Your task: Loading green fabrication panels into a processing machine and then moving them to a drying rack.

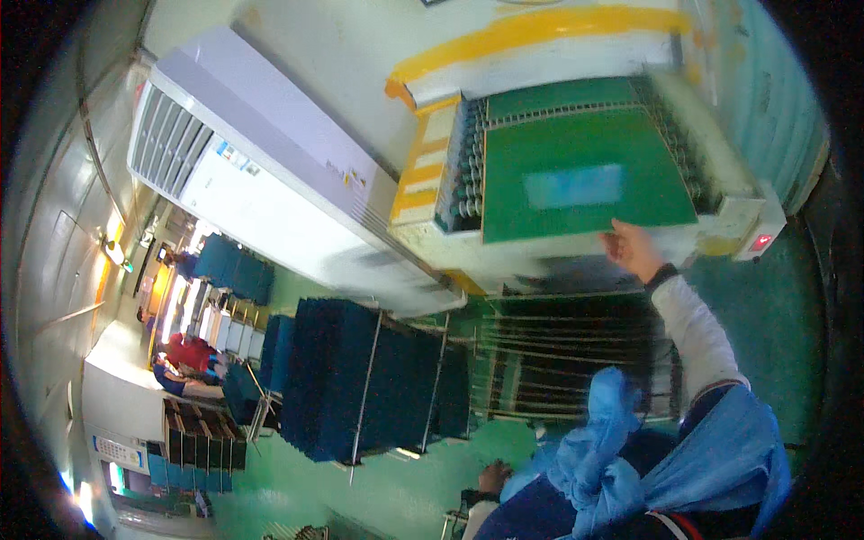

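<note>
A large flat green board (576, 148) lies on the roller conveyor of a white machine (720, 225), with a bright reflection on its surface. My right hand (634, 252) reaches up to the board's near edge, its fingers curled and the thumb side overlapping that edge. Low in the view, my left hand (493, 477) hangs beside my body, dark and small; its fingers are too unclear to read. Just below the machine stands a rack (576, 351) with several thin wires or slots, blurred and dark inside.
A tall white cabinet-type air conditioner (288, 198) stands left of the machine. Racks of dark upright boards (328, 378) fill the middle left. People (189, 355) are far off at the left. A red-lit switch (762, 241) sits at the machine's right corner. The floor (387, 490) is green.
</note>
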{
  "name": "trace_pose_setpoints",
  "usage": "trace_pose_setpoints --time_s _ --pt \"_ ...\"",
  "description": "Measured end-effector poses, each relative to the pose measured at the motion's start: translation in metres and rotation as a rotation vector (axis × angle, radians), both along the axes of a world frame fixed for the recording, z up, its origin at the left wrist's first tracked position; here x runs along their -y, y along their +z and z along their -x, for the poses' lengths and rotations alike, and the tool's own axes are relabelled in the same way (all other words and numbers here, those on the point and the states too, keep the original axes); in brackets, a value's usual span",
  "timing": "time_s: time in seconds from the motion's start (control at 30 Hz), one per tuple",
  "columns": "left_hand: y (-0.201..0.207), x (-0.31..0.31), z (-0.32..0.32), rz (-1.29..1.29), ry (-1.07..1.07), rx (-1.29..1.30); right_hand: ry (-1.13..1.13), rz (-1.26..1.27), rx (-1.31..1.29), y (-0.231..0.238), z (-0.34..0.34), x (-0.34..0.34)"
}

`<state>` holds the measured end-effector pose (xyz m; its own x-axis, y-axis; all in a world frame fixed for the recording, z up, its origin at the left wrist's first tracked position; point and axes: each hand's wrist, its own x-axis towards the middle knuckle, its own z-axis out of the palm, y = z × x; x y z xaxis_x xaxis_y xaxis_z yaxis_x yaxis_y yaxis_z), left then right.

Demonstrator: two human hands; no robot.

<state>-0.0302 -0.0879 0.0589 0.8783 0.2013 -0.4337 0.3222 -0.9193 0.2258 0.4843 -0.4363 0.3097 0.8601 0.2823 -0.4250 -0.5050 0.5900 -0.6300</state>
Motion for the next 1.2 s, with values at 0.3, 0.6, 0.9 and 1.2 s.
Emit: trace_pose_setpoints --time_s 0.3,0.6,0.9,1.2 --pt "0.02 0.016 0.002 0.714 0.577 0.119 0.4 0.667 0.36 0.01 0.02 -0.017" --pt "0.018 0.025 0.003 1.166 1.334 0.128 0.714 1.252 1.055 -0.013 0.045 -0.048" --pt "0.018 0.031 0.018 1.116 1.448 0.087 0.818 1.68 1.096 -0.057 0.051 -0.066" --pt "-0.024 0.032 0.04 1.096 1.418 0.088 0.77 1.637 1.087 -0.032 0.065 -0.077"
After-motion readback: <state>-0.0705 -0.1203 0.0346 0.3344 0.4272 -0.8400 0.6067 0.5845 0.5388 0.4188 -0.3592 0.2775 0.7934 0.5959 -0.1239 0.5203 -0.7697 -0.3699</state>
